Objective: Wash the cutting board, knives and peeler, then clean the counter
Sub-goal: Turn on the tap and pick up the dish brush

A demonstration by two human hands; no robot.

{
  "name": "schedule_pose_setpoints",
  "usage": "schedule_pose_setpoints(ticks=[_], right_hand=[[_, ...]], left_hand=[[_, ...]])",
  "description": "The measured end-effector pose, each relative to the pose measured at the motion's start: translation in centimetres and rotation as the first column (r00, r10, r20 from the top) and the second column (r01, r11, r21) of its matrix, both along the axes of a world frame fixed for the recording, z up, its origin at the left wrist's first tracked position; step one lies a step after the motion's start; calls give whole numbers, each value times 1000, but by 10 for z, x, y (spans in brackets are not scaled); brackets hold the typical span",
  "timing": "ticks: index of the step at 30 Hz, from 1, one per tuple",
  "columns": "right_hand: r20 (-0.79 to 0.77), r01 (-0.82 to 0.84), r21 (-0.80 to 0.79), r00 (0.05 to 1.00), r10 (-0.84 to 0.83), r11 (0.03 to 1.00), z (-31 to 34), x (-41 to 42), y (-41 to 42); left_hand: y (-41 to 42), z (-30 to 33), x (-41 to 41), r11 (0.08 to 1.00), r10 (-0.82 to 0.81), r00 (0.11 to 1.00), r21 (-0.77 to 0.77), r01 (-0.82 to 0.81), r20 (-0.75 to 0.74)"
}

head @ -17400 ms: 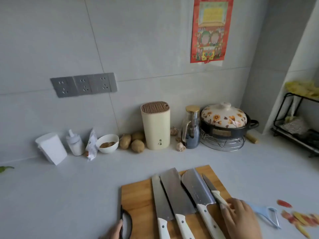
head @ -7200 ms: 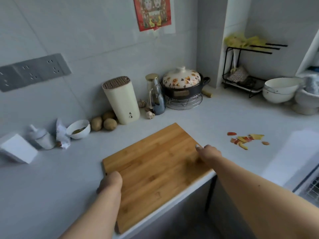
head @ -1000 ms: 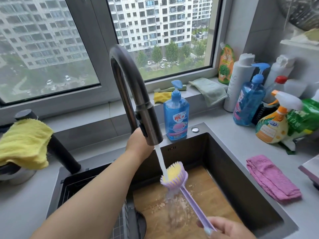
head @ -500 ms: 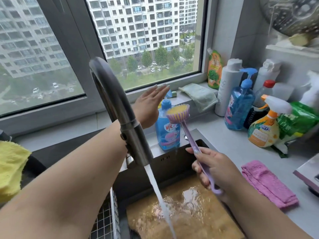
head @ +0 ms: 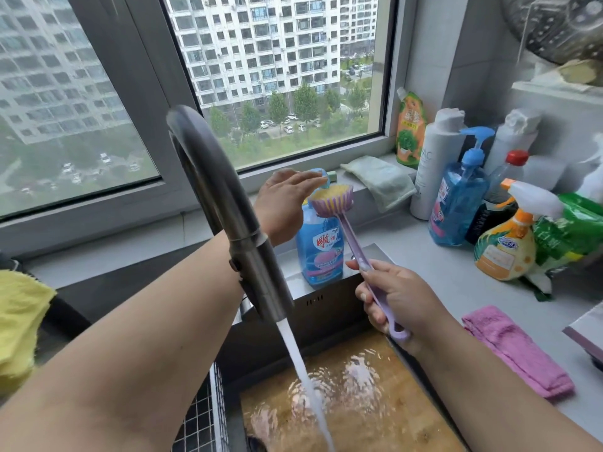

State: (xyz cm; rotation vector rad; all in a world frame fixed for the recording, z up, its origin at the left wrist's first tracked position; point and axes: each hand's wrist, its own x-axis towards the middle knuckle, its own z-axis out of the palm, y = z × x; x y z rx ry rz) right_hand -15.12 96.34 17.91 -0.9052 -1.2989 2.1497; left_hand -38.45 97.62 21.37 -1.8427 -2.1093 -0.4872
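Since the last frame, left hand (head: 287, 203) was lowered flat onto the soap (head: 321, 252) pump, fingers spread. Brush (head: 331, 199) head is held just under those fingertips, handle gripped by right hand (head: 396, 298). Board (head: 359, 402) lies below, flooded. Risk: soap misses bristles or the bottle tips.

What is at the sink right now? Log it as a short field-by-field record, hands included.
left hand: flat on the pump head of the blue dish-soap pump bottle
right hand: gripping the purple long-handled dish brush, its yellow bristle head held under the pump spout
dark metal gooseneck faucet: running
wooden cutting board: lying in the sink under the stream, wet
pink folded cloth: on the counter right of the sink
knives, peeler: not in view
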Motion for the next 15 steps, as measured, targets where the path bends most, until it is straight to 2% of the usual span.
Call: schedule_pose_setpoints(ticks=[4,10,12,13,15], right_hand=[[-31,-17,1,999,17,1000,-1,7,0],[-81,-47,50,995,51,998,-6,31,-10],[-94,-49,43,994,52,998,-11,42,-14],[-95,-48,34,994,51,998,-14,47,-16],[-82,-52,6,995,52,999,-22,59,-22]], left_hand=[[0,0,1,1000,16,1000,-23,-16,-12],[-3,-3,-2,993,-12,991,-115,28,135],[-14,1,7,1000,-4,968,-11,7,251],[-22,2,14,994,-22,947,106,-13,321],[-40,-9,31,926,-71,928,370,-76,367]])
